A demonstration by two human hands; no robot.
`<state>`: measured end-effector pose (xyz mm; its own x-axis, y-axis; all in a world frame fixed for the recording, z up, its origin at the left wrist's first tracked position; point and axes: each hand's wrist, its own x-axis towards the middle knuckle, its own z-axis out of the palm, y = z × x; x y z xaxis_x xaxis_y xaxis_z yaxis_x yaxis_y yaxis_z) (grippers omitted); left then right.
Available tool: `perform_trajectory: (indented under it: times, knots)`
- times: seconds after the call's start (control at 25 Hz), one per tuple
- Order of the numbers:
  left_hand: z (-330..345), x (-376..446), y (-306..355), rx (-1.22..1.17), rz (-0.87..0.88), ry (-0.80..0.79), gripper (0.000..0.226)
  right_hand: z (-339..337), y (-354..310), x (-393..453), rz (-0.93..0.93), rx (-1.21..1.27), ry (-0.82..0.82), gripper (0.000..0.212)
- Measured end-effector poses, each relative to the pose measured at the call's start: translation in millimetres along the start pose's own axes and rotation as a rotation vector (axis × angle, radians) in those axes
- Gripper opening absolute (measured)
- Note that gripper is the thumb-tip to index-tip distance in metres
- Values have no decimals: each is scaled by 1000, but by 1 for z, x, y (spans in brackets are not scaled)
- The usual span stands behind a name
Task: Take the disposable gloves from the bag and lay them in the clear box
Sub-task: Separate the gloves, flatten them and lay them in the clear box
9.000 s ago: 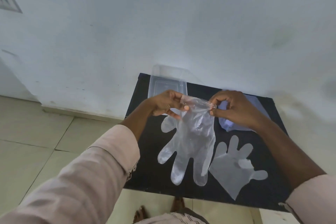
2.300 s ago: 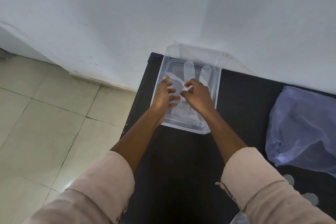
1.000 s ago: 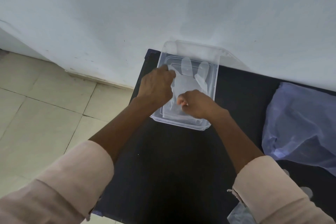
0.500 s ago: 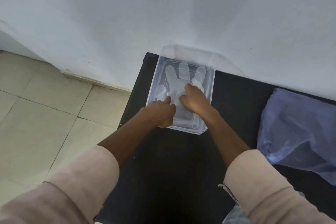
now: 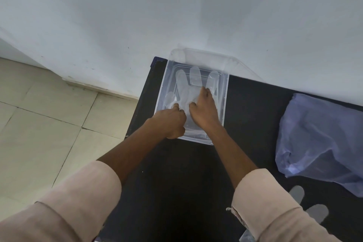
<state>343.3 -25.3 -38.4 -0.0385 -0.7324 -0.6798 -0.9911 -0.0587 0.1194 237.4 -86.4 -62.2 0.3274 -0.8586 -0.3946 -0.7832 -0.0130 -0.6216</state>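
Both hands in clear box (image 5: 224,102). Right hand (image 5: 204,110) flat, fingers roughly straight, pressing glove (image 5: 185,88) against box floor; glove fingers extend beyond its fingertips. Left hand (image 5: 170,122) curled at glove's thumb side; grip on the film: cannot tell. Bag (image 5: 322,143) well right of both hands.

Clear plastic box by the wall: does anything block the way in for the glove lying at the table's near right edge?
Nothing visible blocks it. The clear plastic box is open-topped; only both hands, left hand and right hand, occupy it, pressing a translucent glove. The spare glove lies beside the bluish plastic bag.
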Motion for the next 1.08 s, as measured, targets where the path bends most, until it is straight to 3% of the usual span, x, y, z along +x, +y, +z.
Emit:
perform_trajectory:
  times: [0.2,0.4,0.6,0.72,0.8,0.92,1.0,1.08]
  knots:
    - [4,8,-7,-105,-86,-13,70,-8,-1,8,149,127,89,72]
    - [5,13,-7,-268,-168,24,63,-7,-4,2,145,169,96,71]
    - [-18,0,-10,-347,-114,242,44,-21,-1,-12,-2,313,130,45]
    - [-36,-14,-13,-437,-115,381,45,-37,-8,-36,-100,417,124,30]
    - [-45,-30,-11,-617,-90,423,45,-51,-12,-54,-133,447,141,24]
    - [-51,-62,-5,-1017,-3,432,24,-73,-10,-85,-91,550,158,19]
    - [-48,-91,9,-1224,64,393,11,-84,-6,-114,-67,622,165,16]
    - [-38,-113,30,-1326,147,347,12,-90,0,-142,-33,694,169,14]
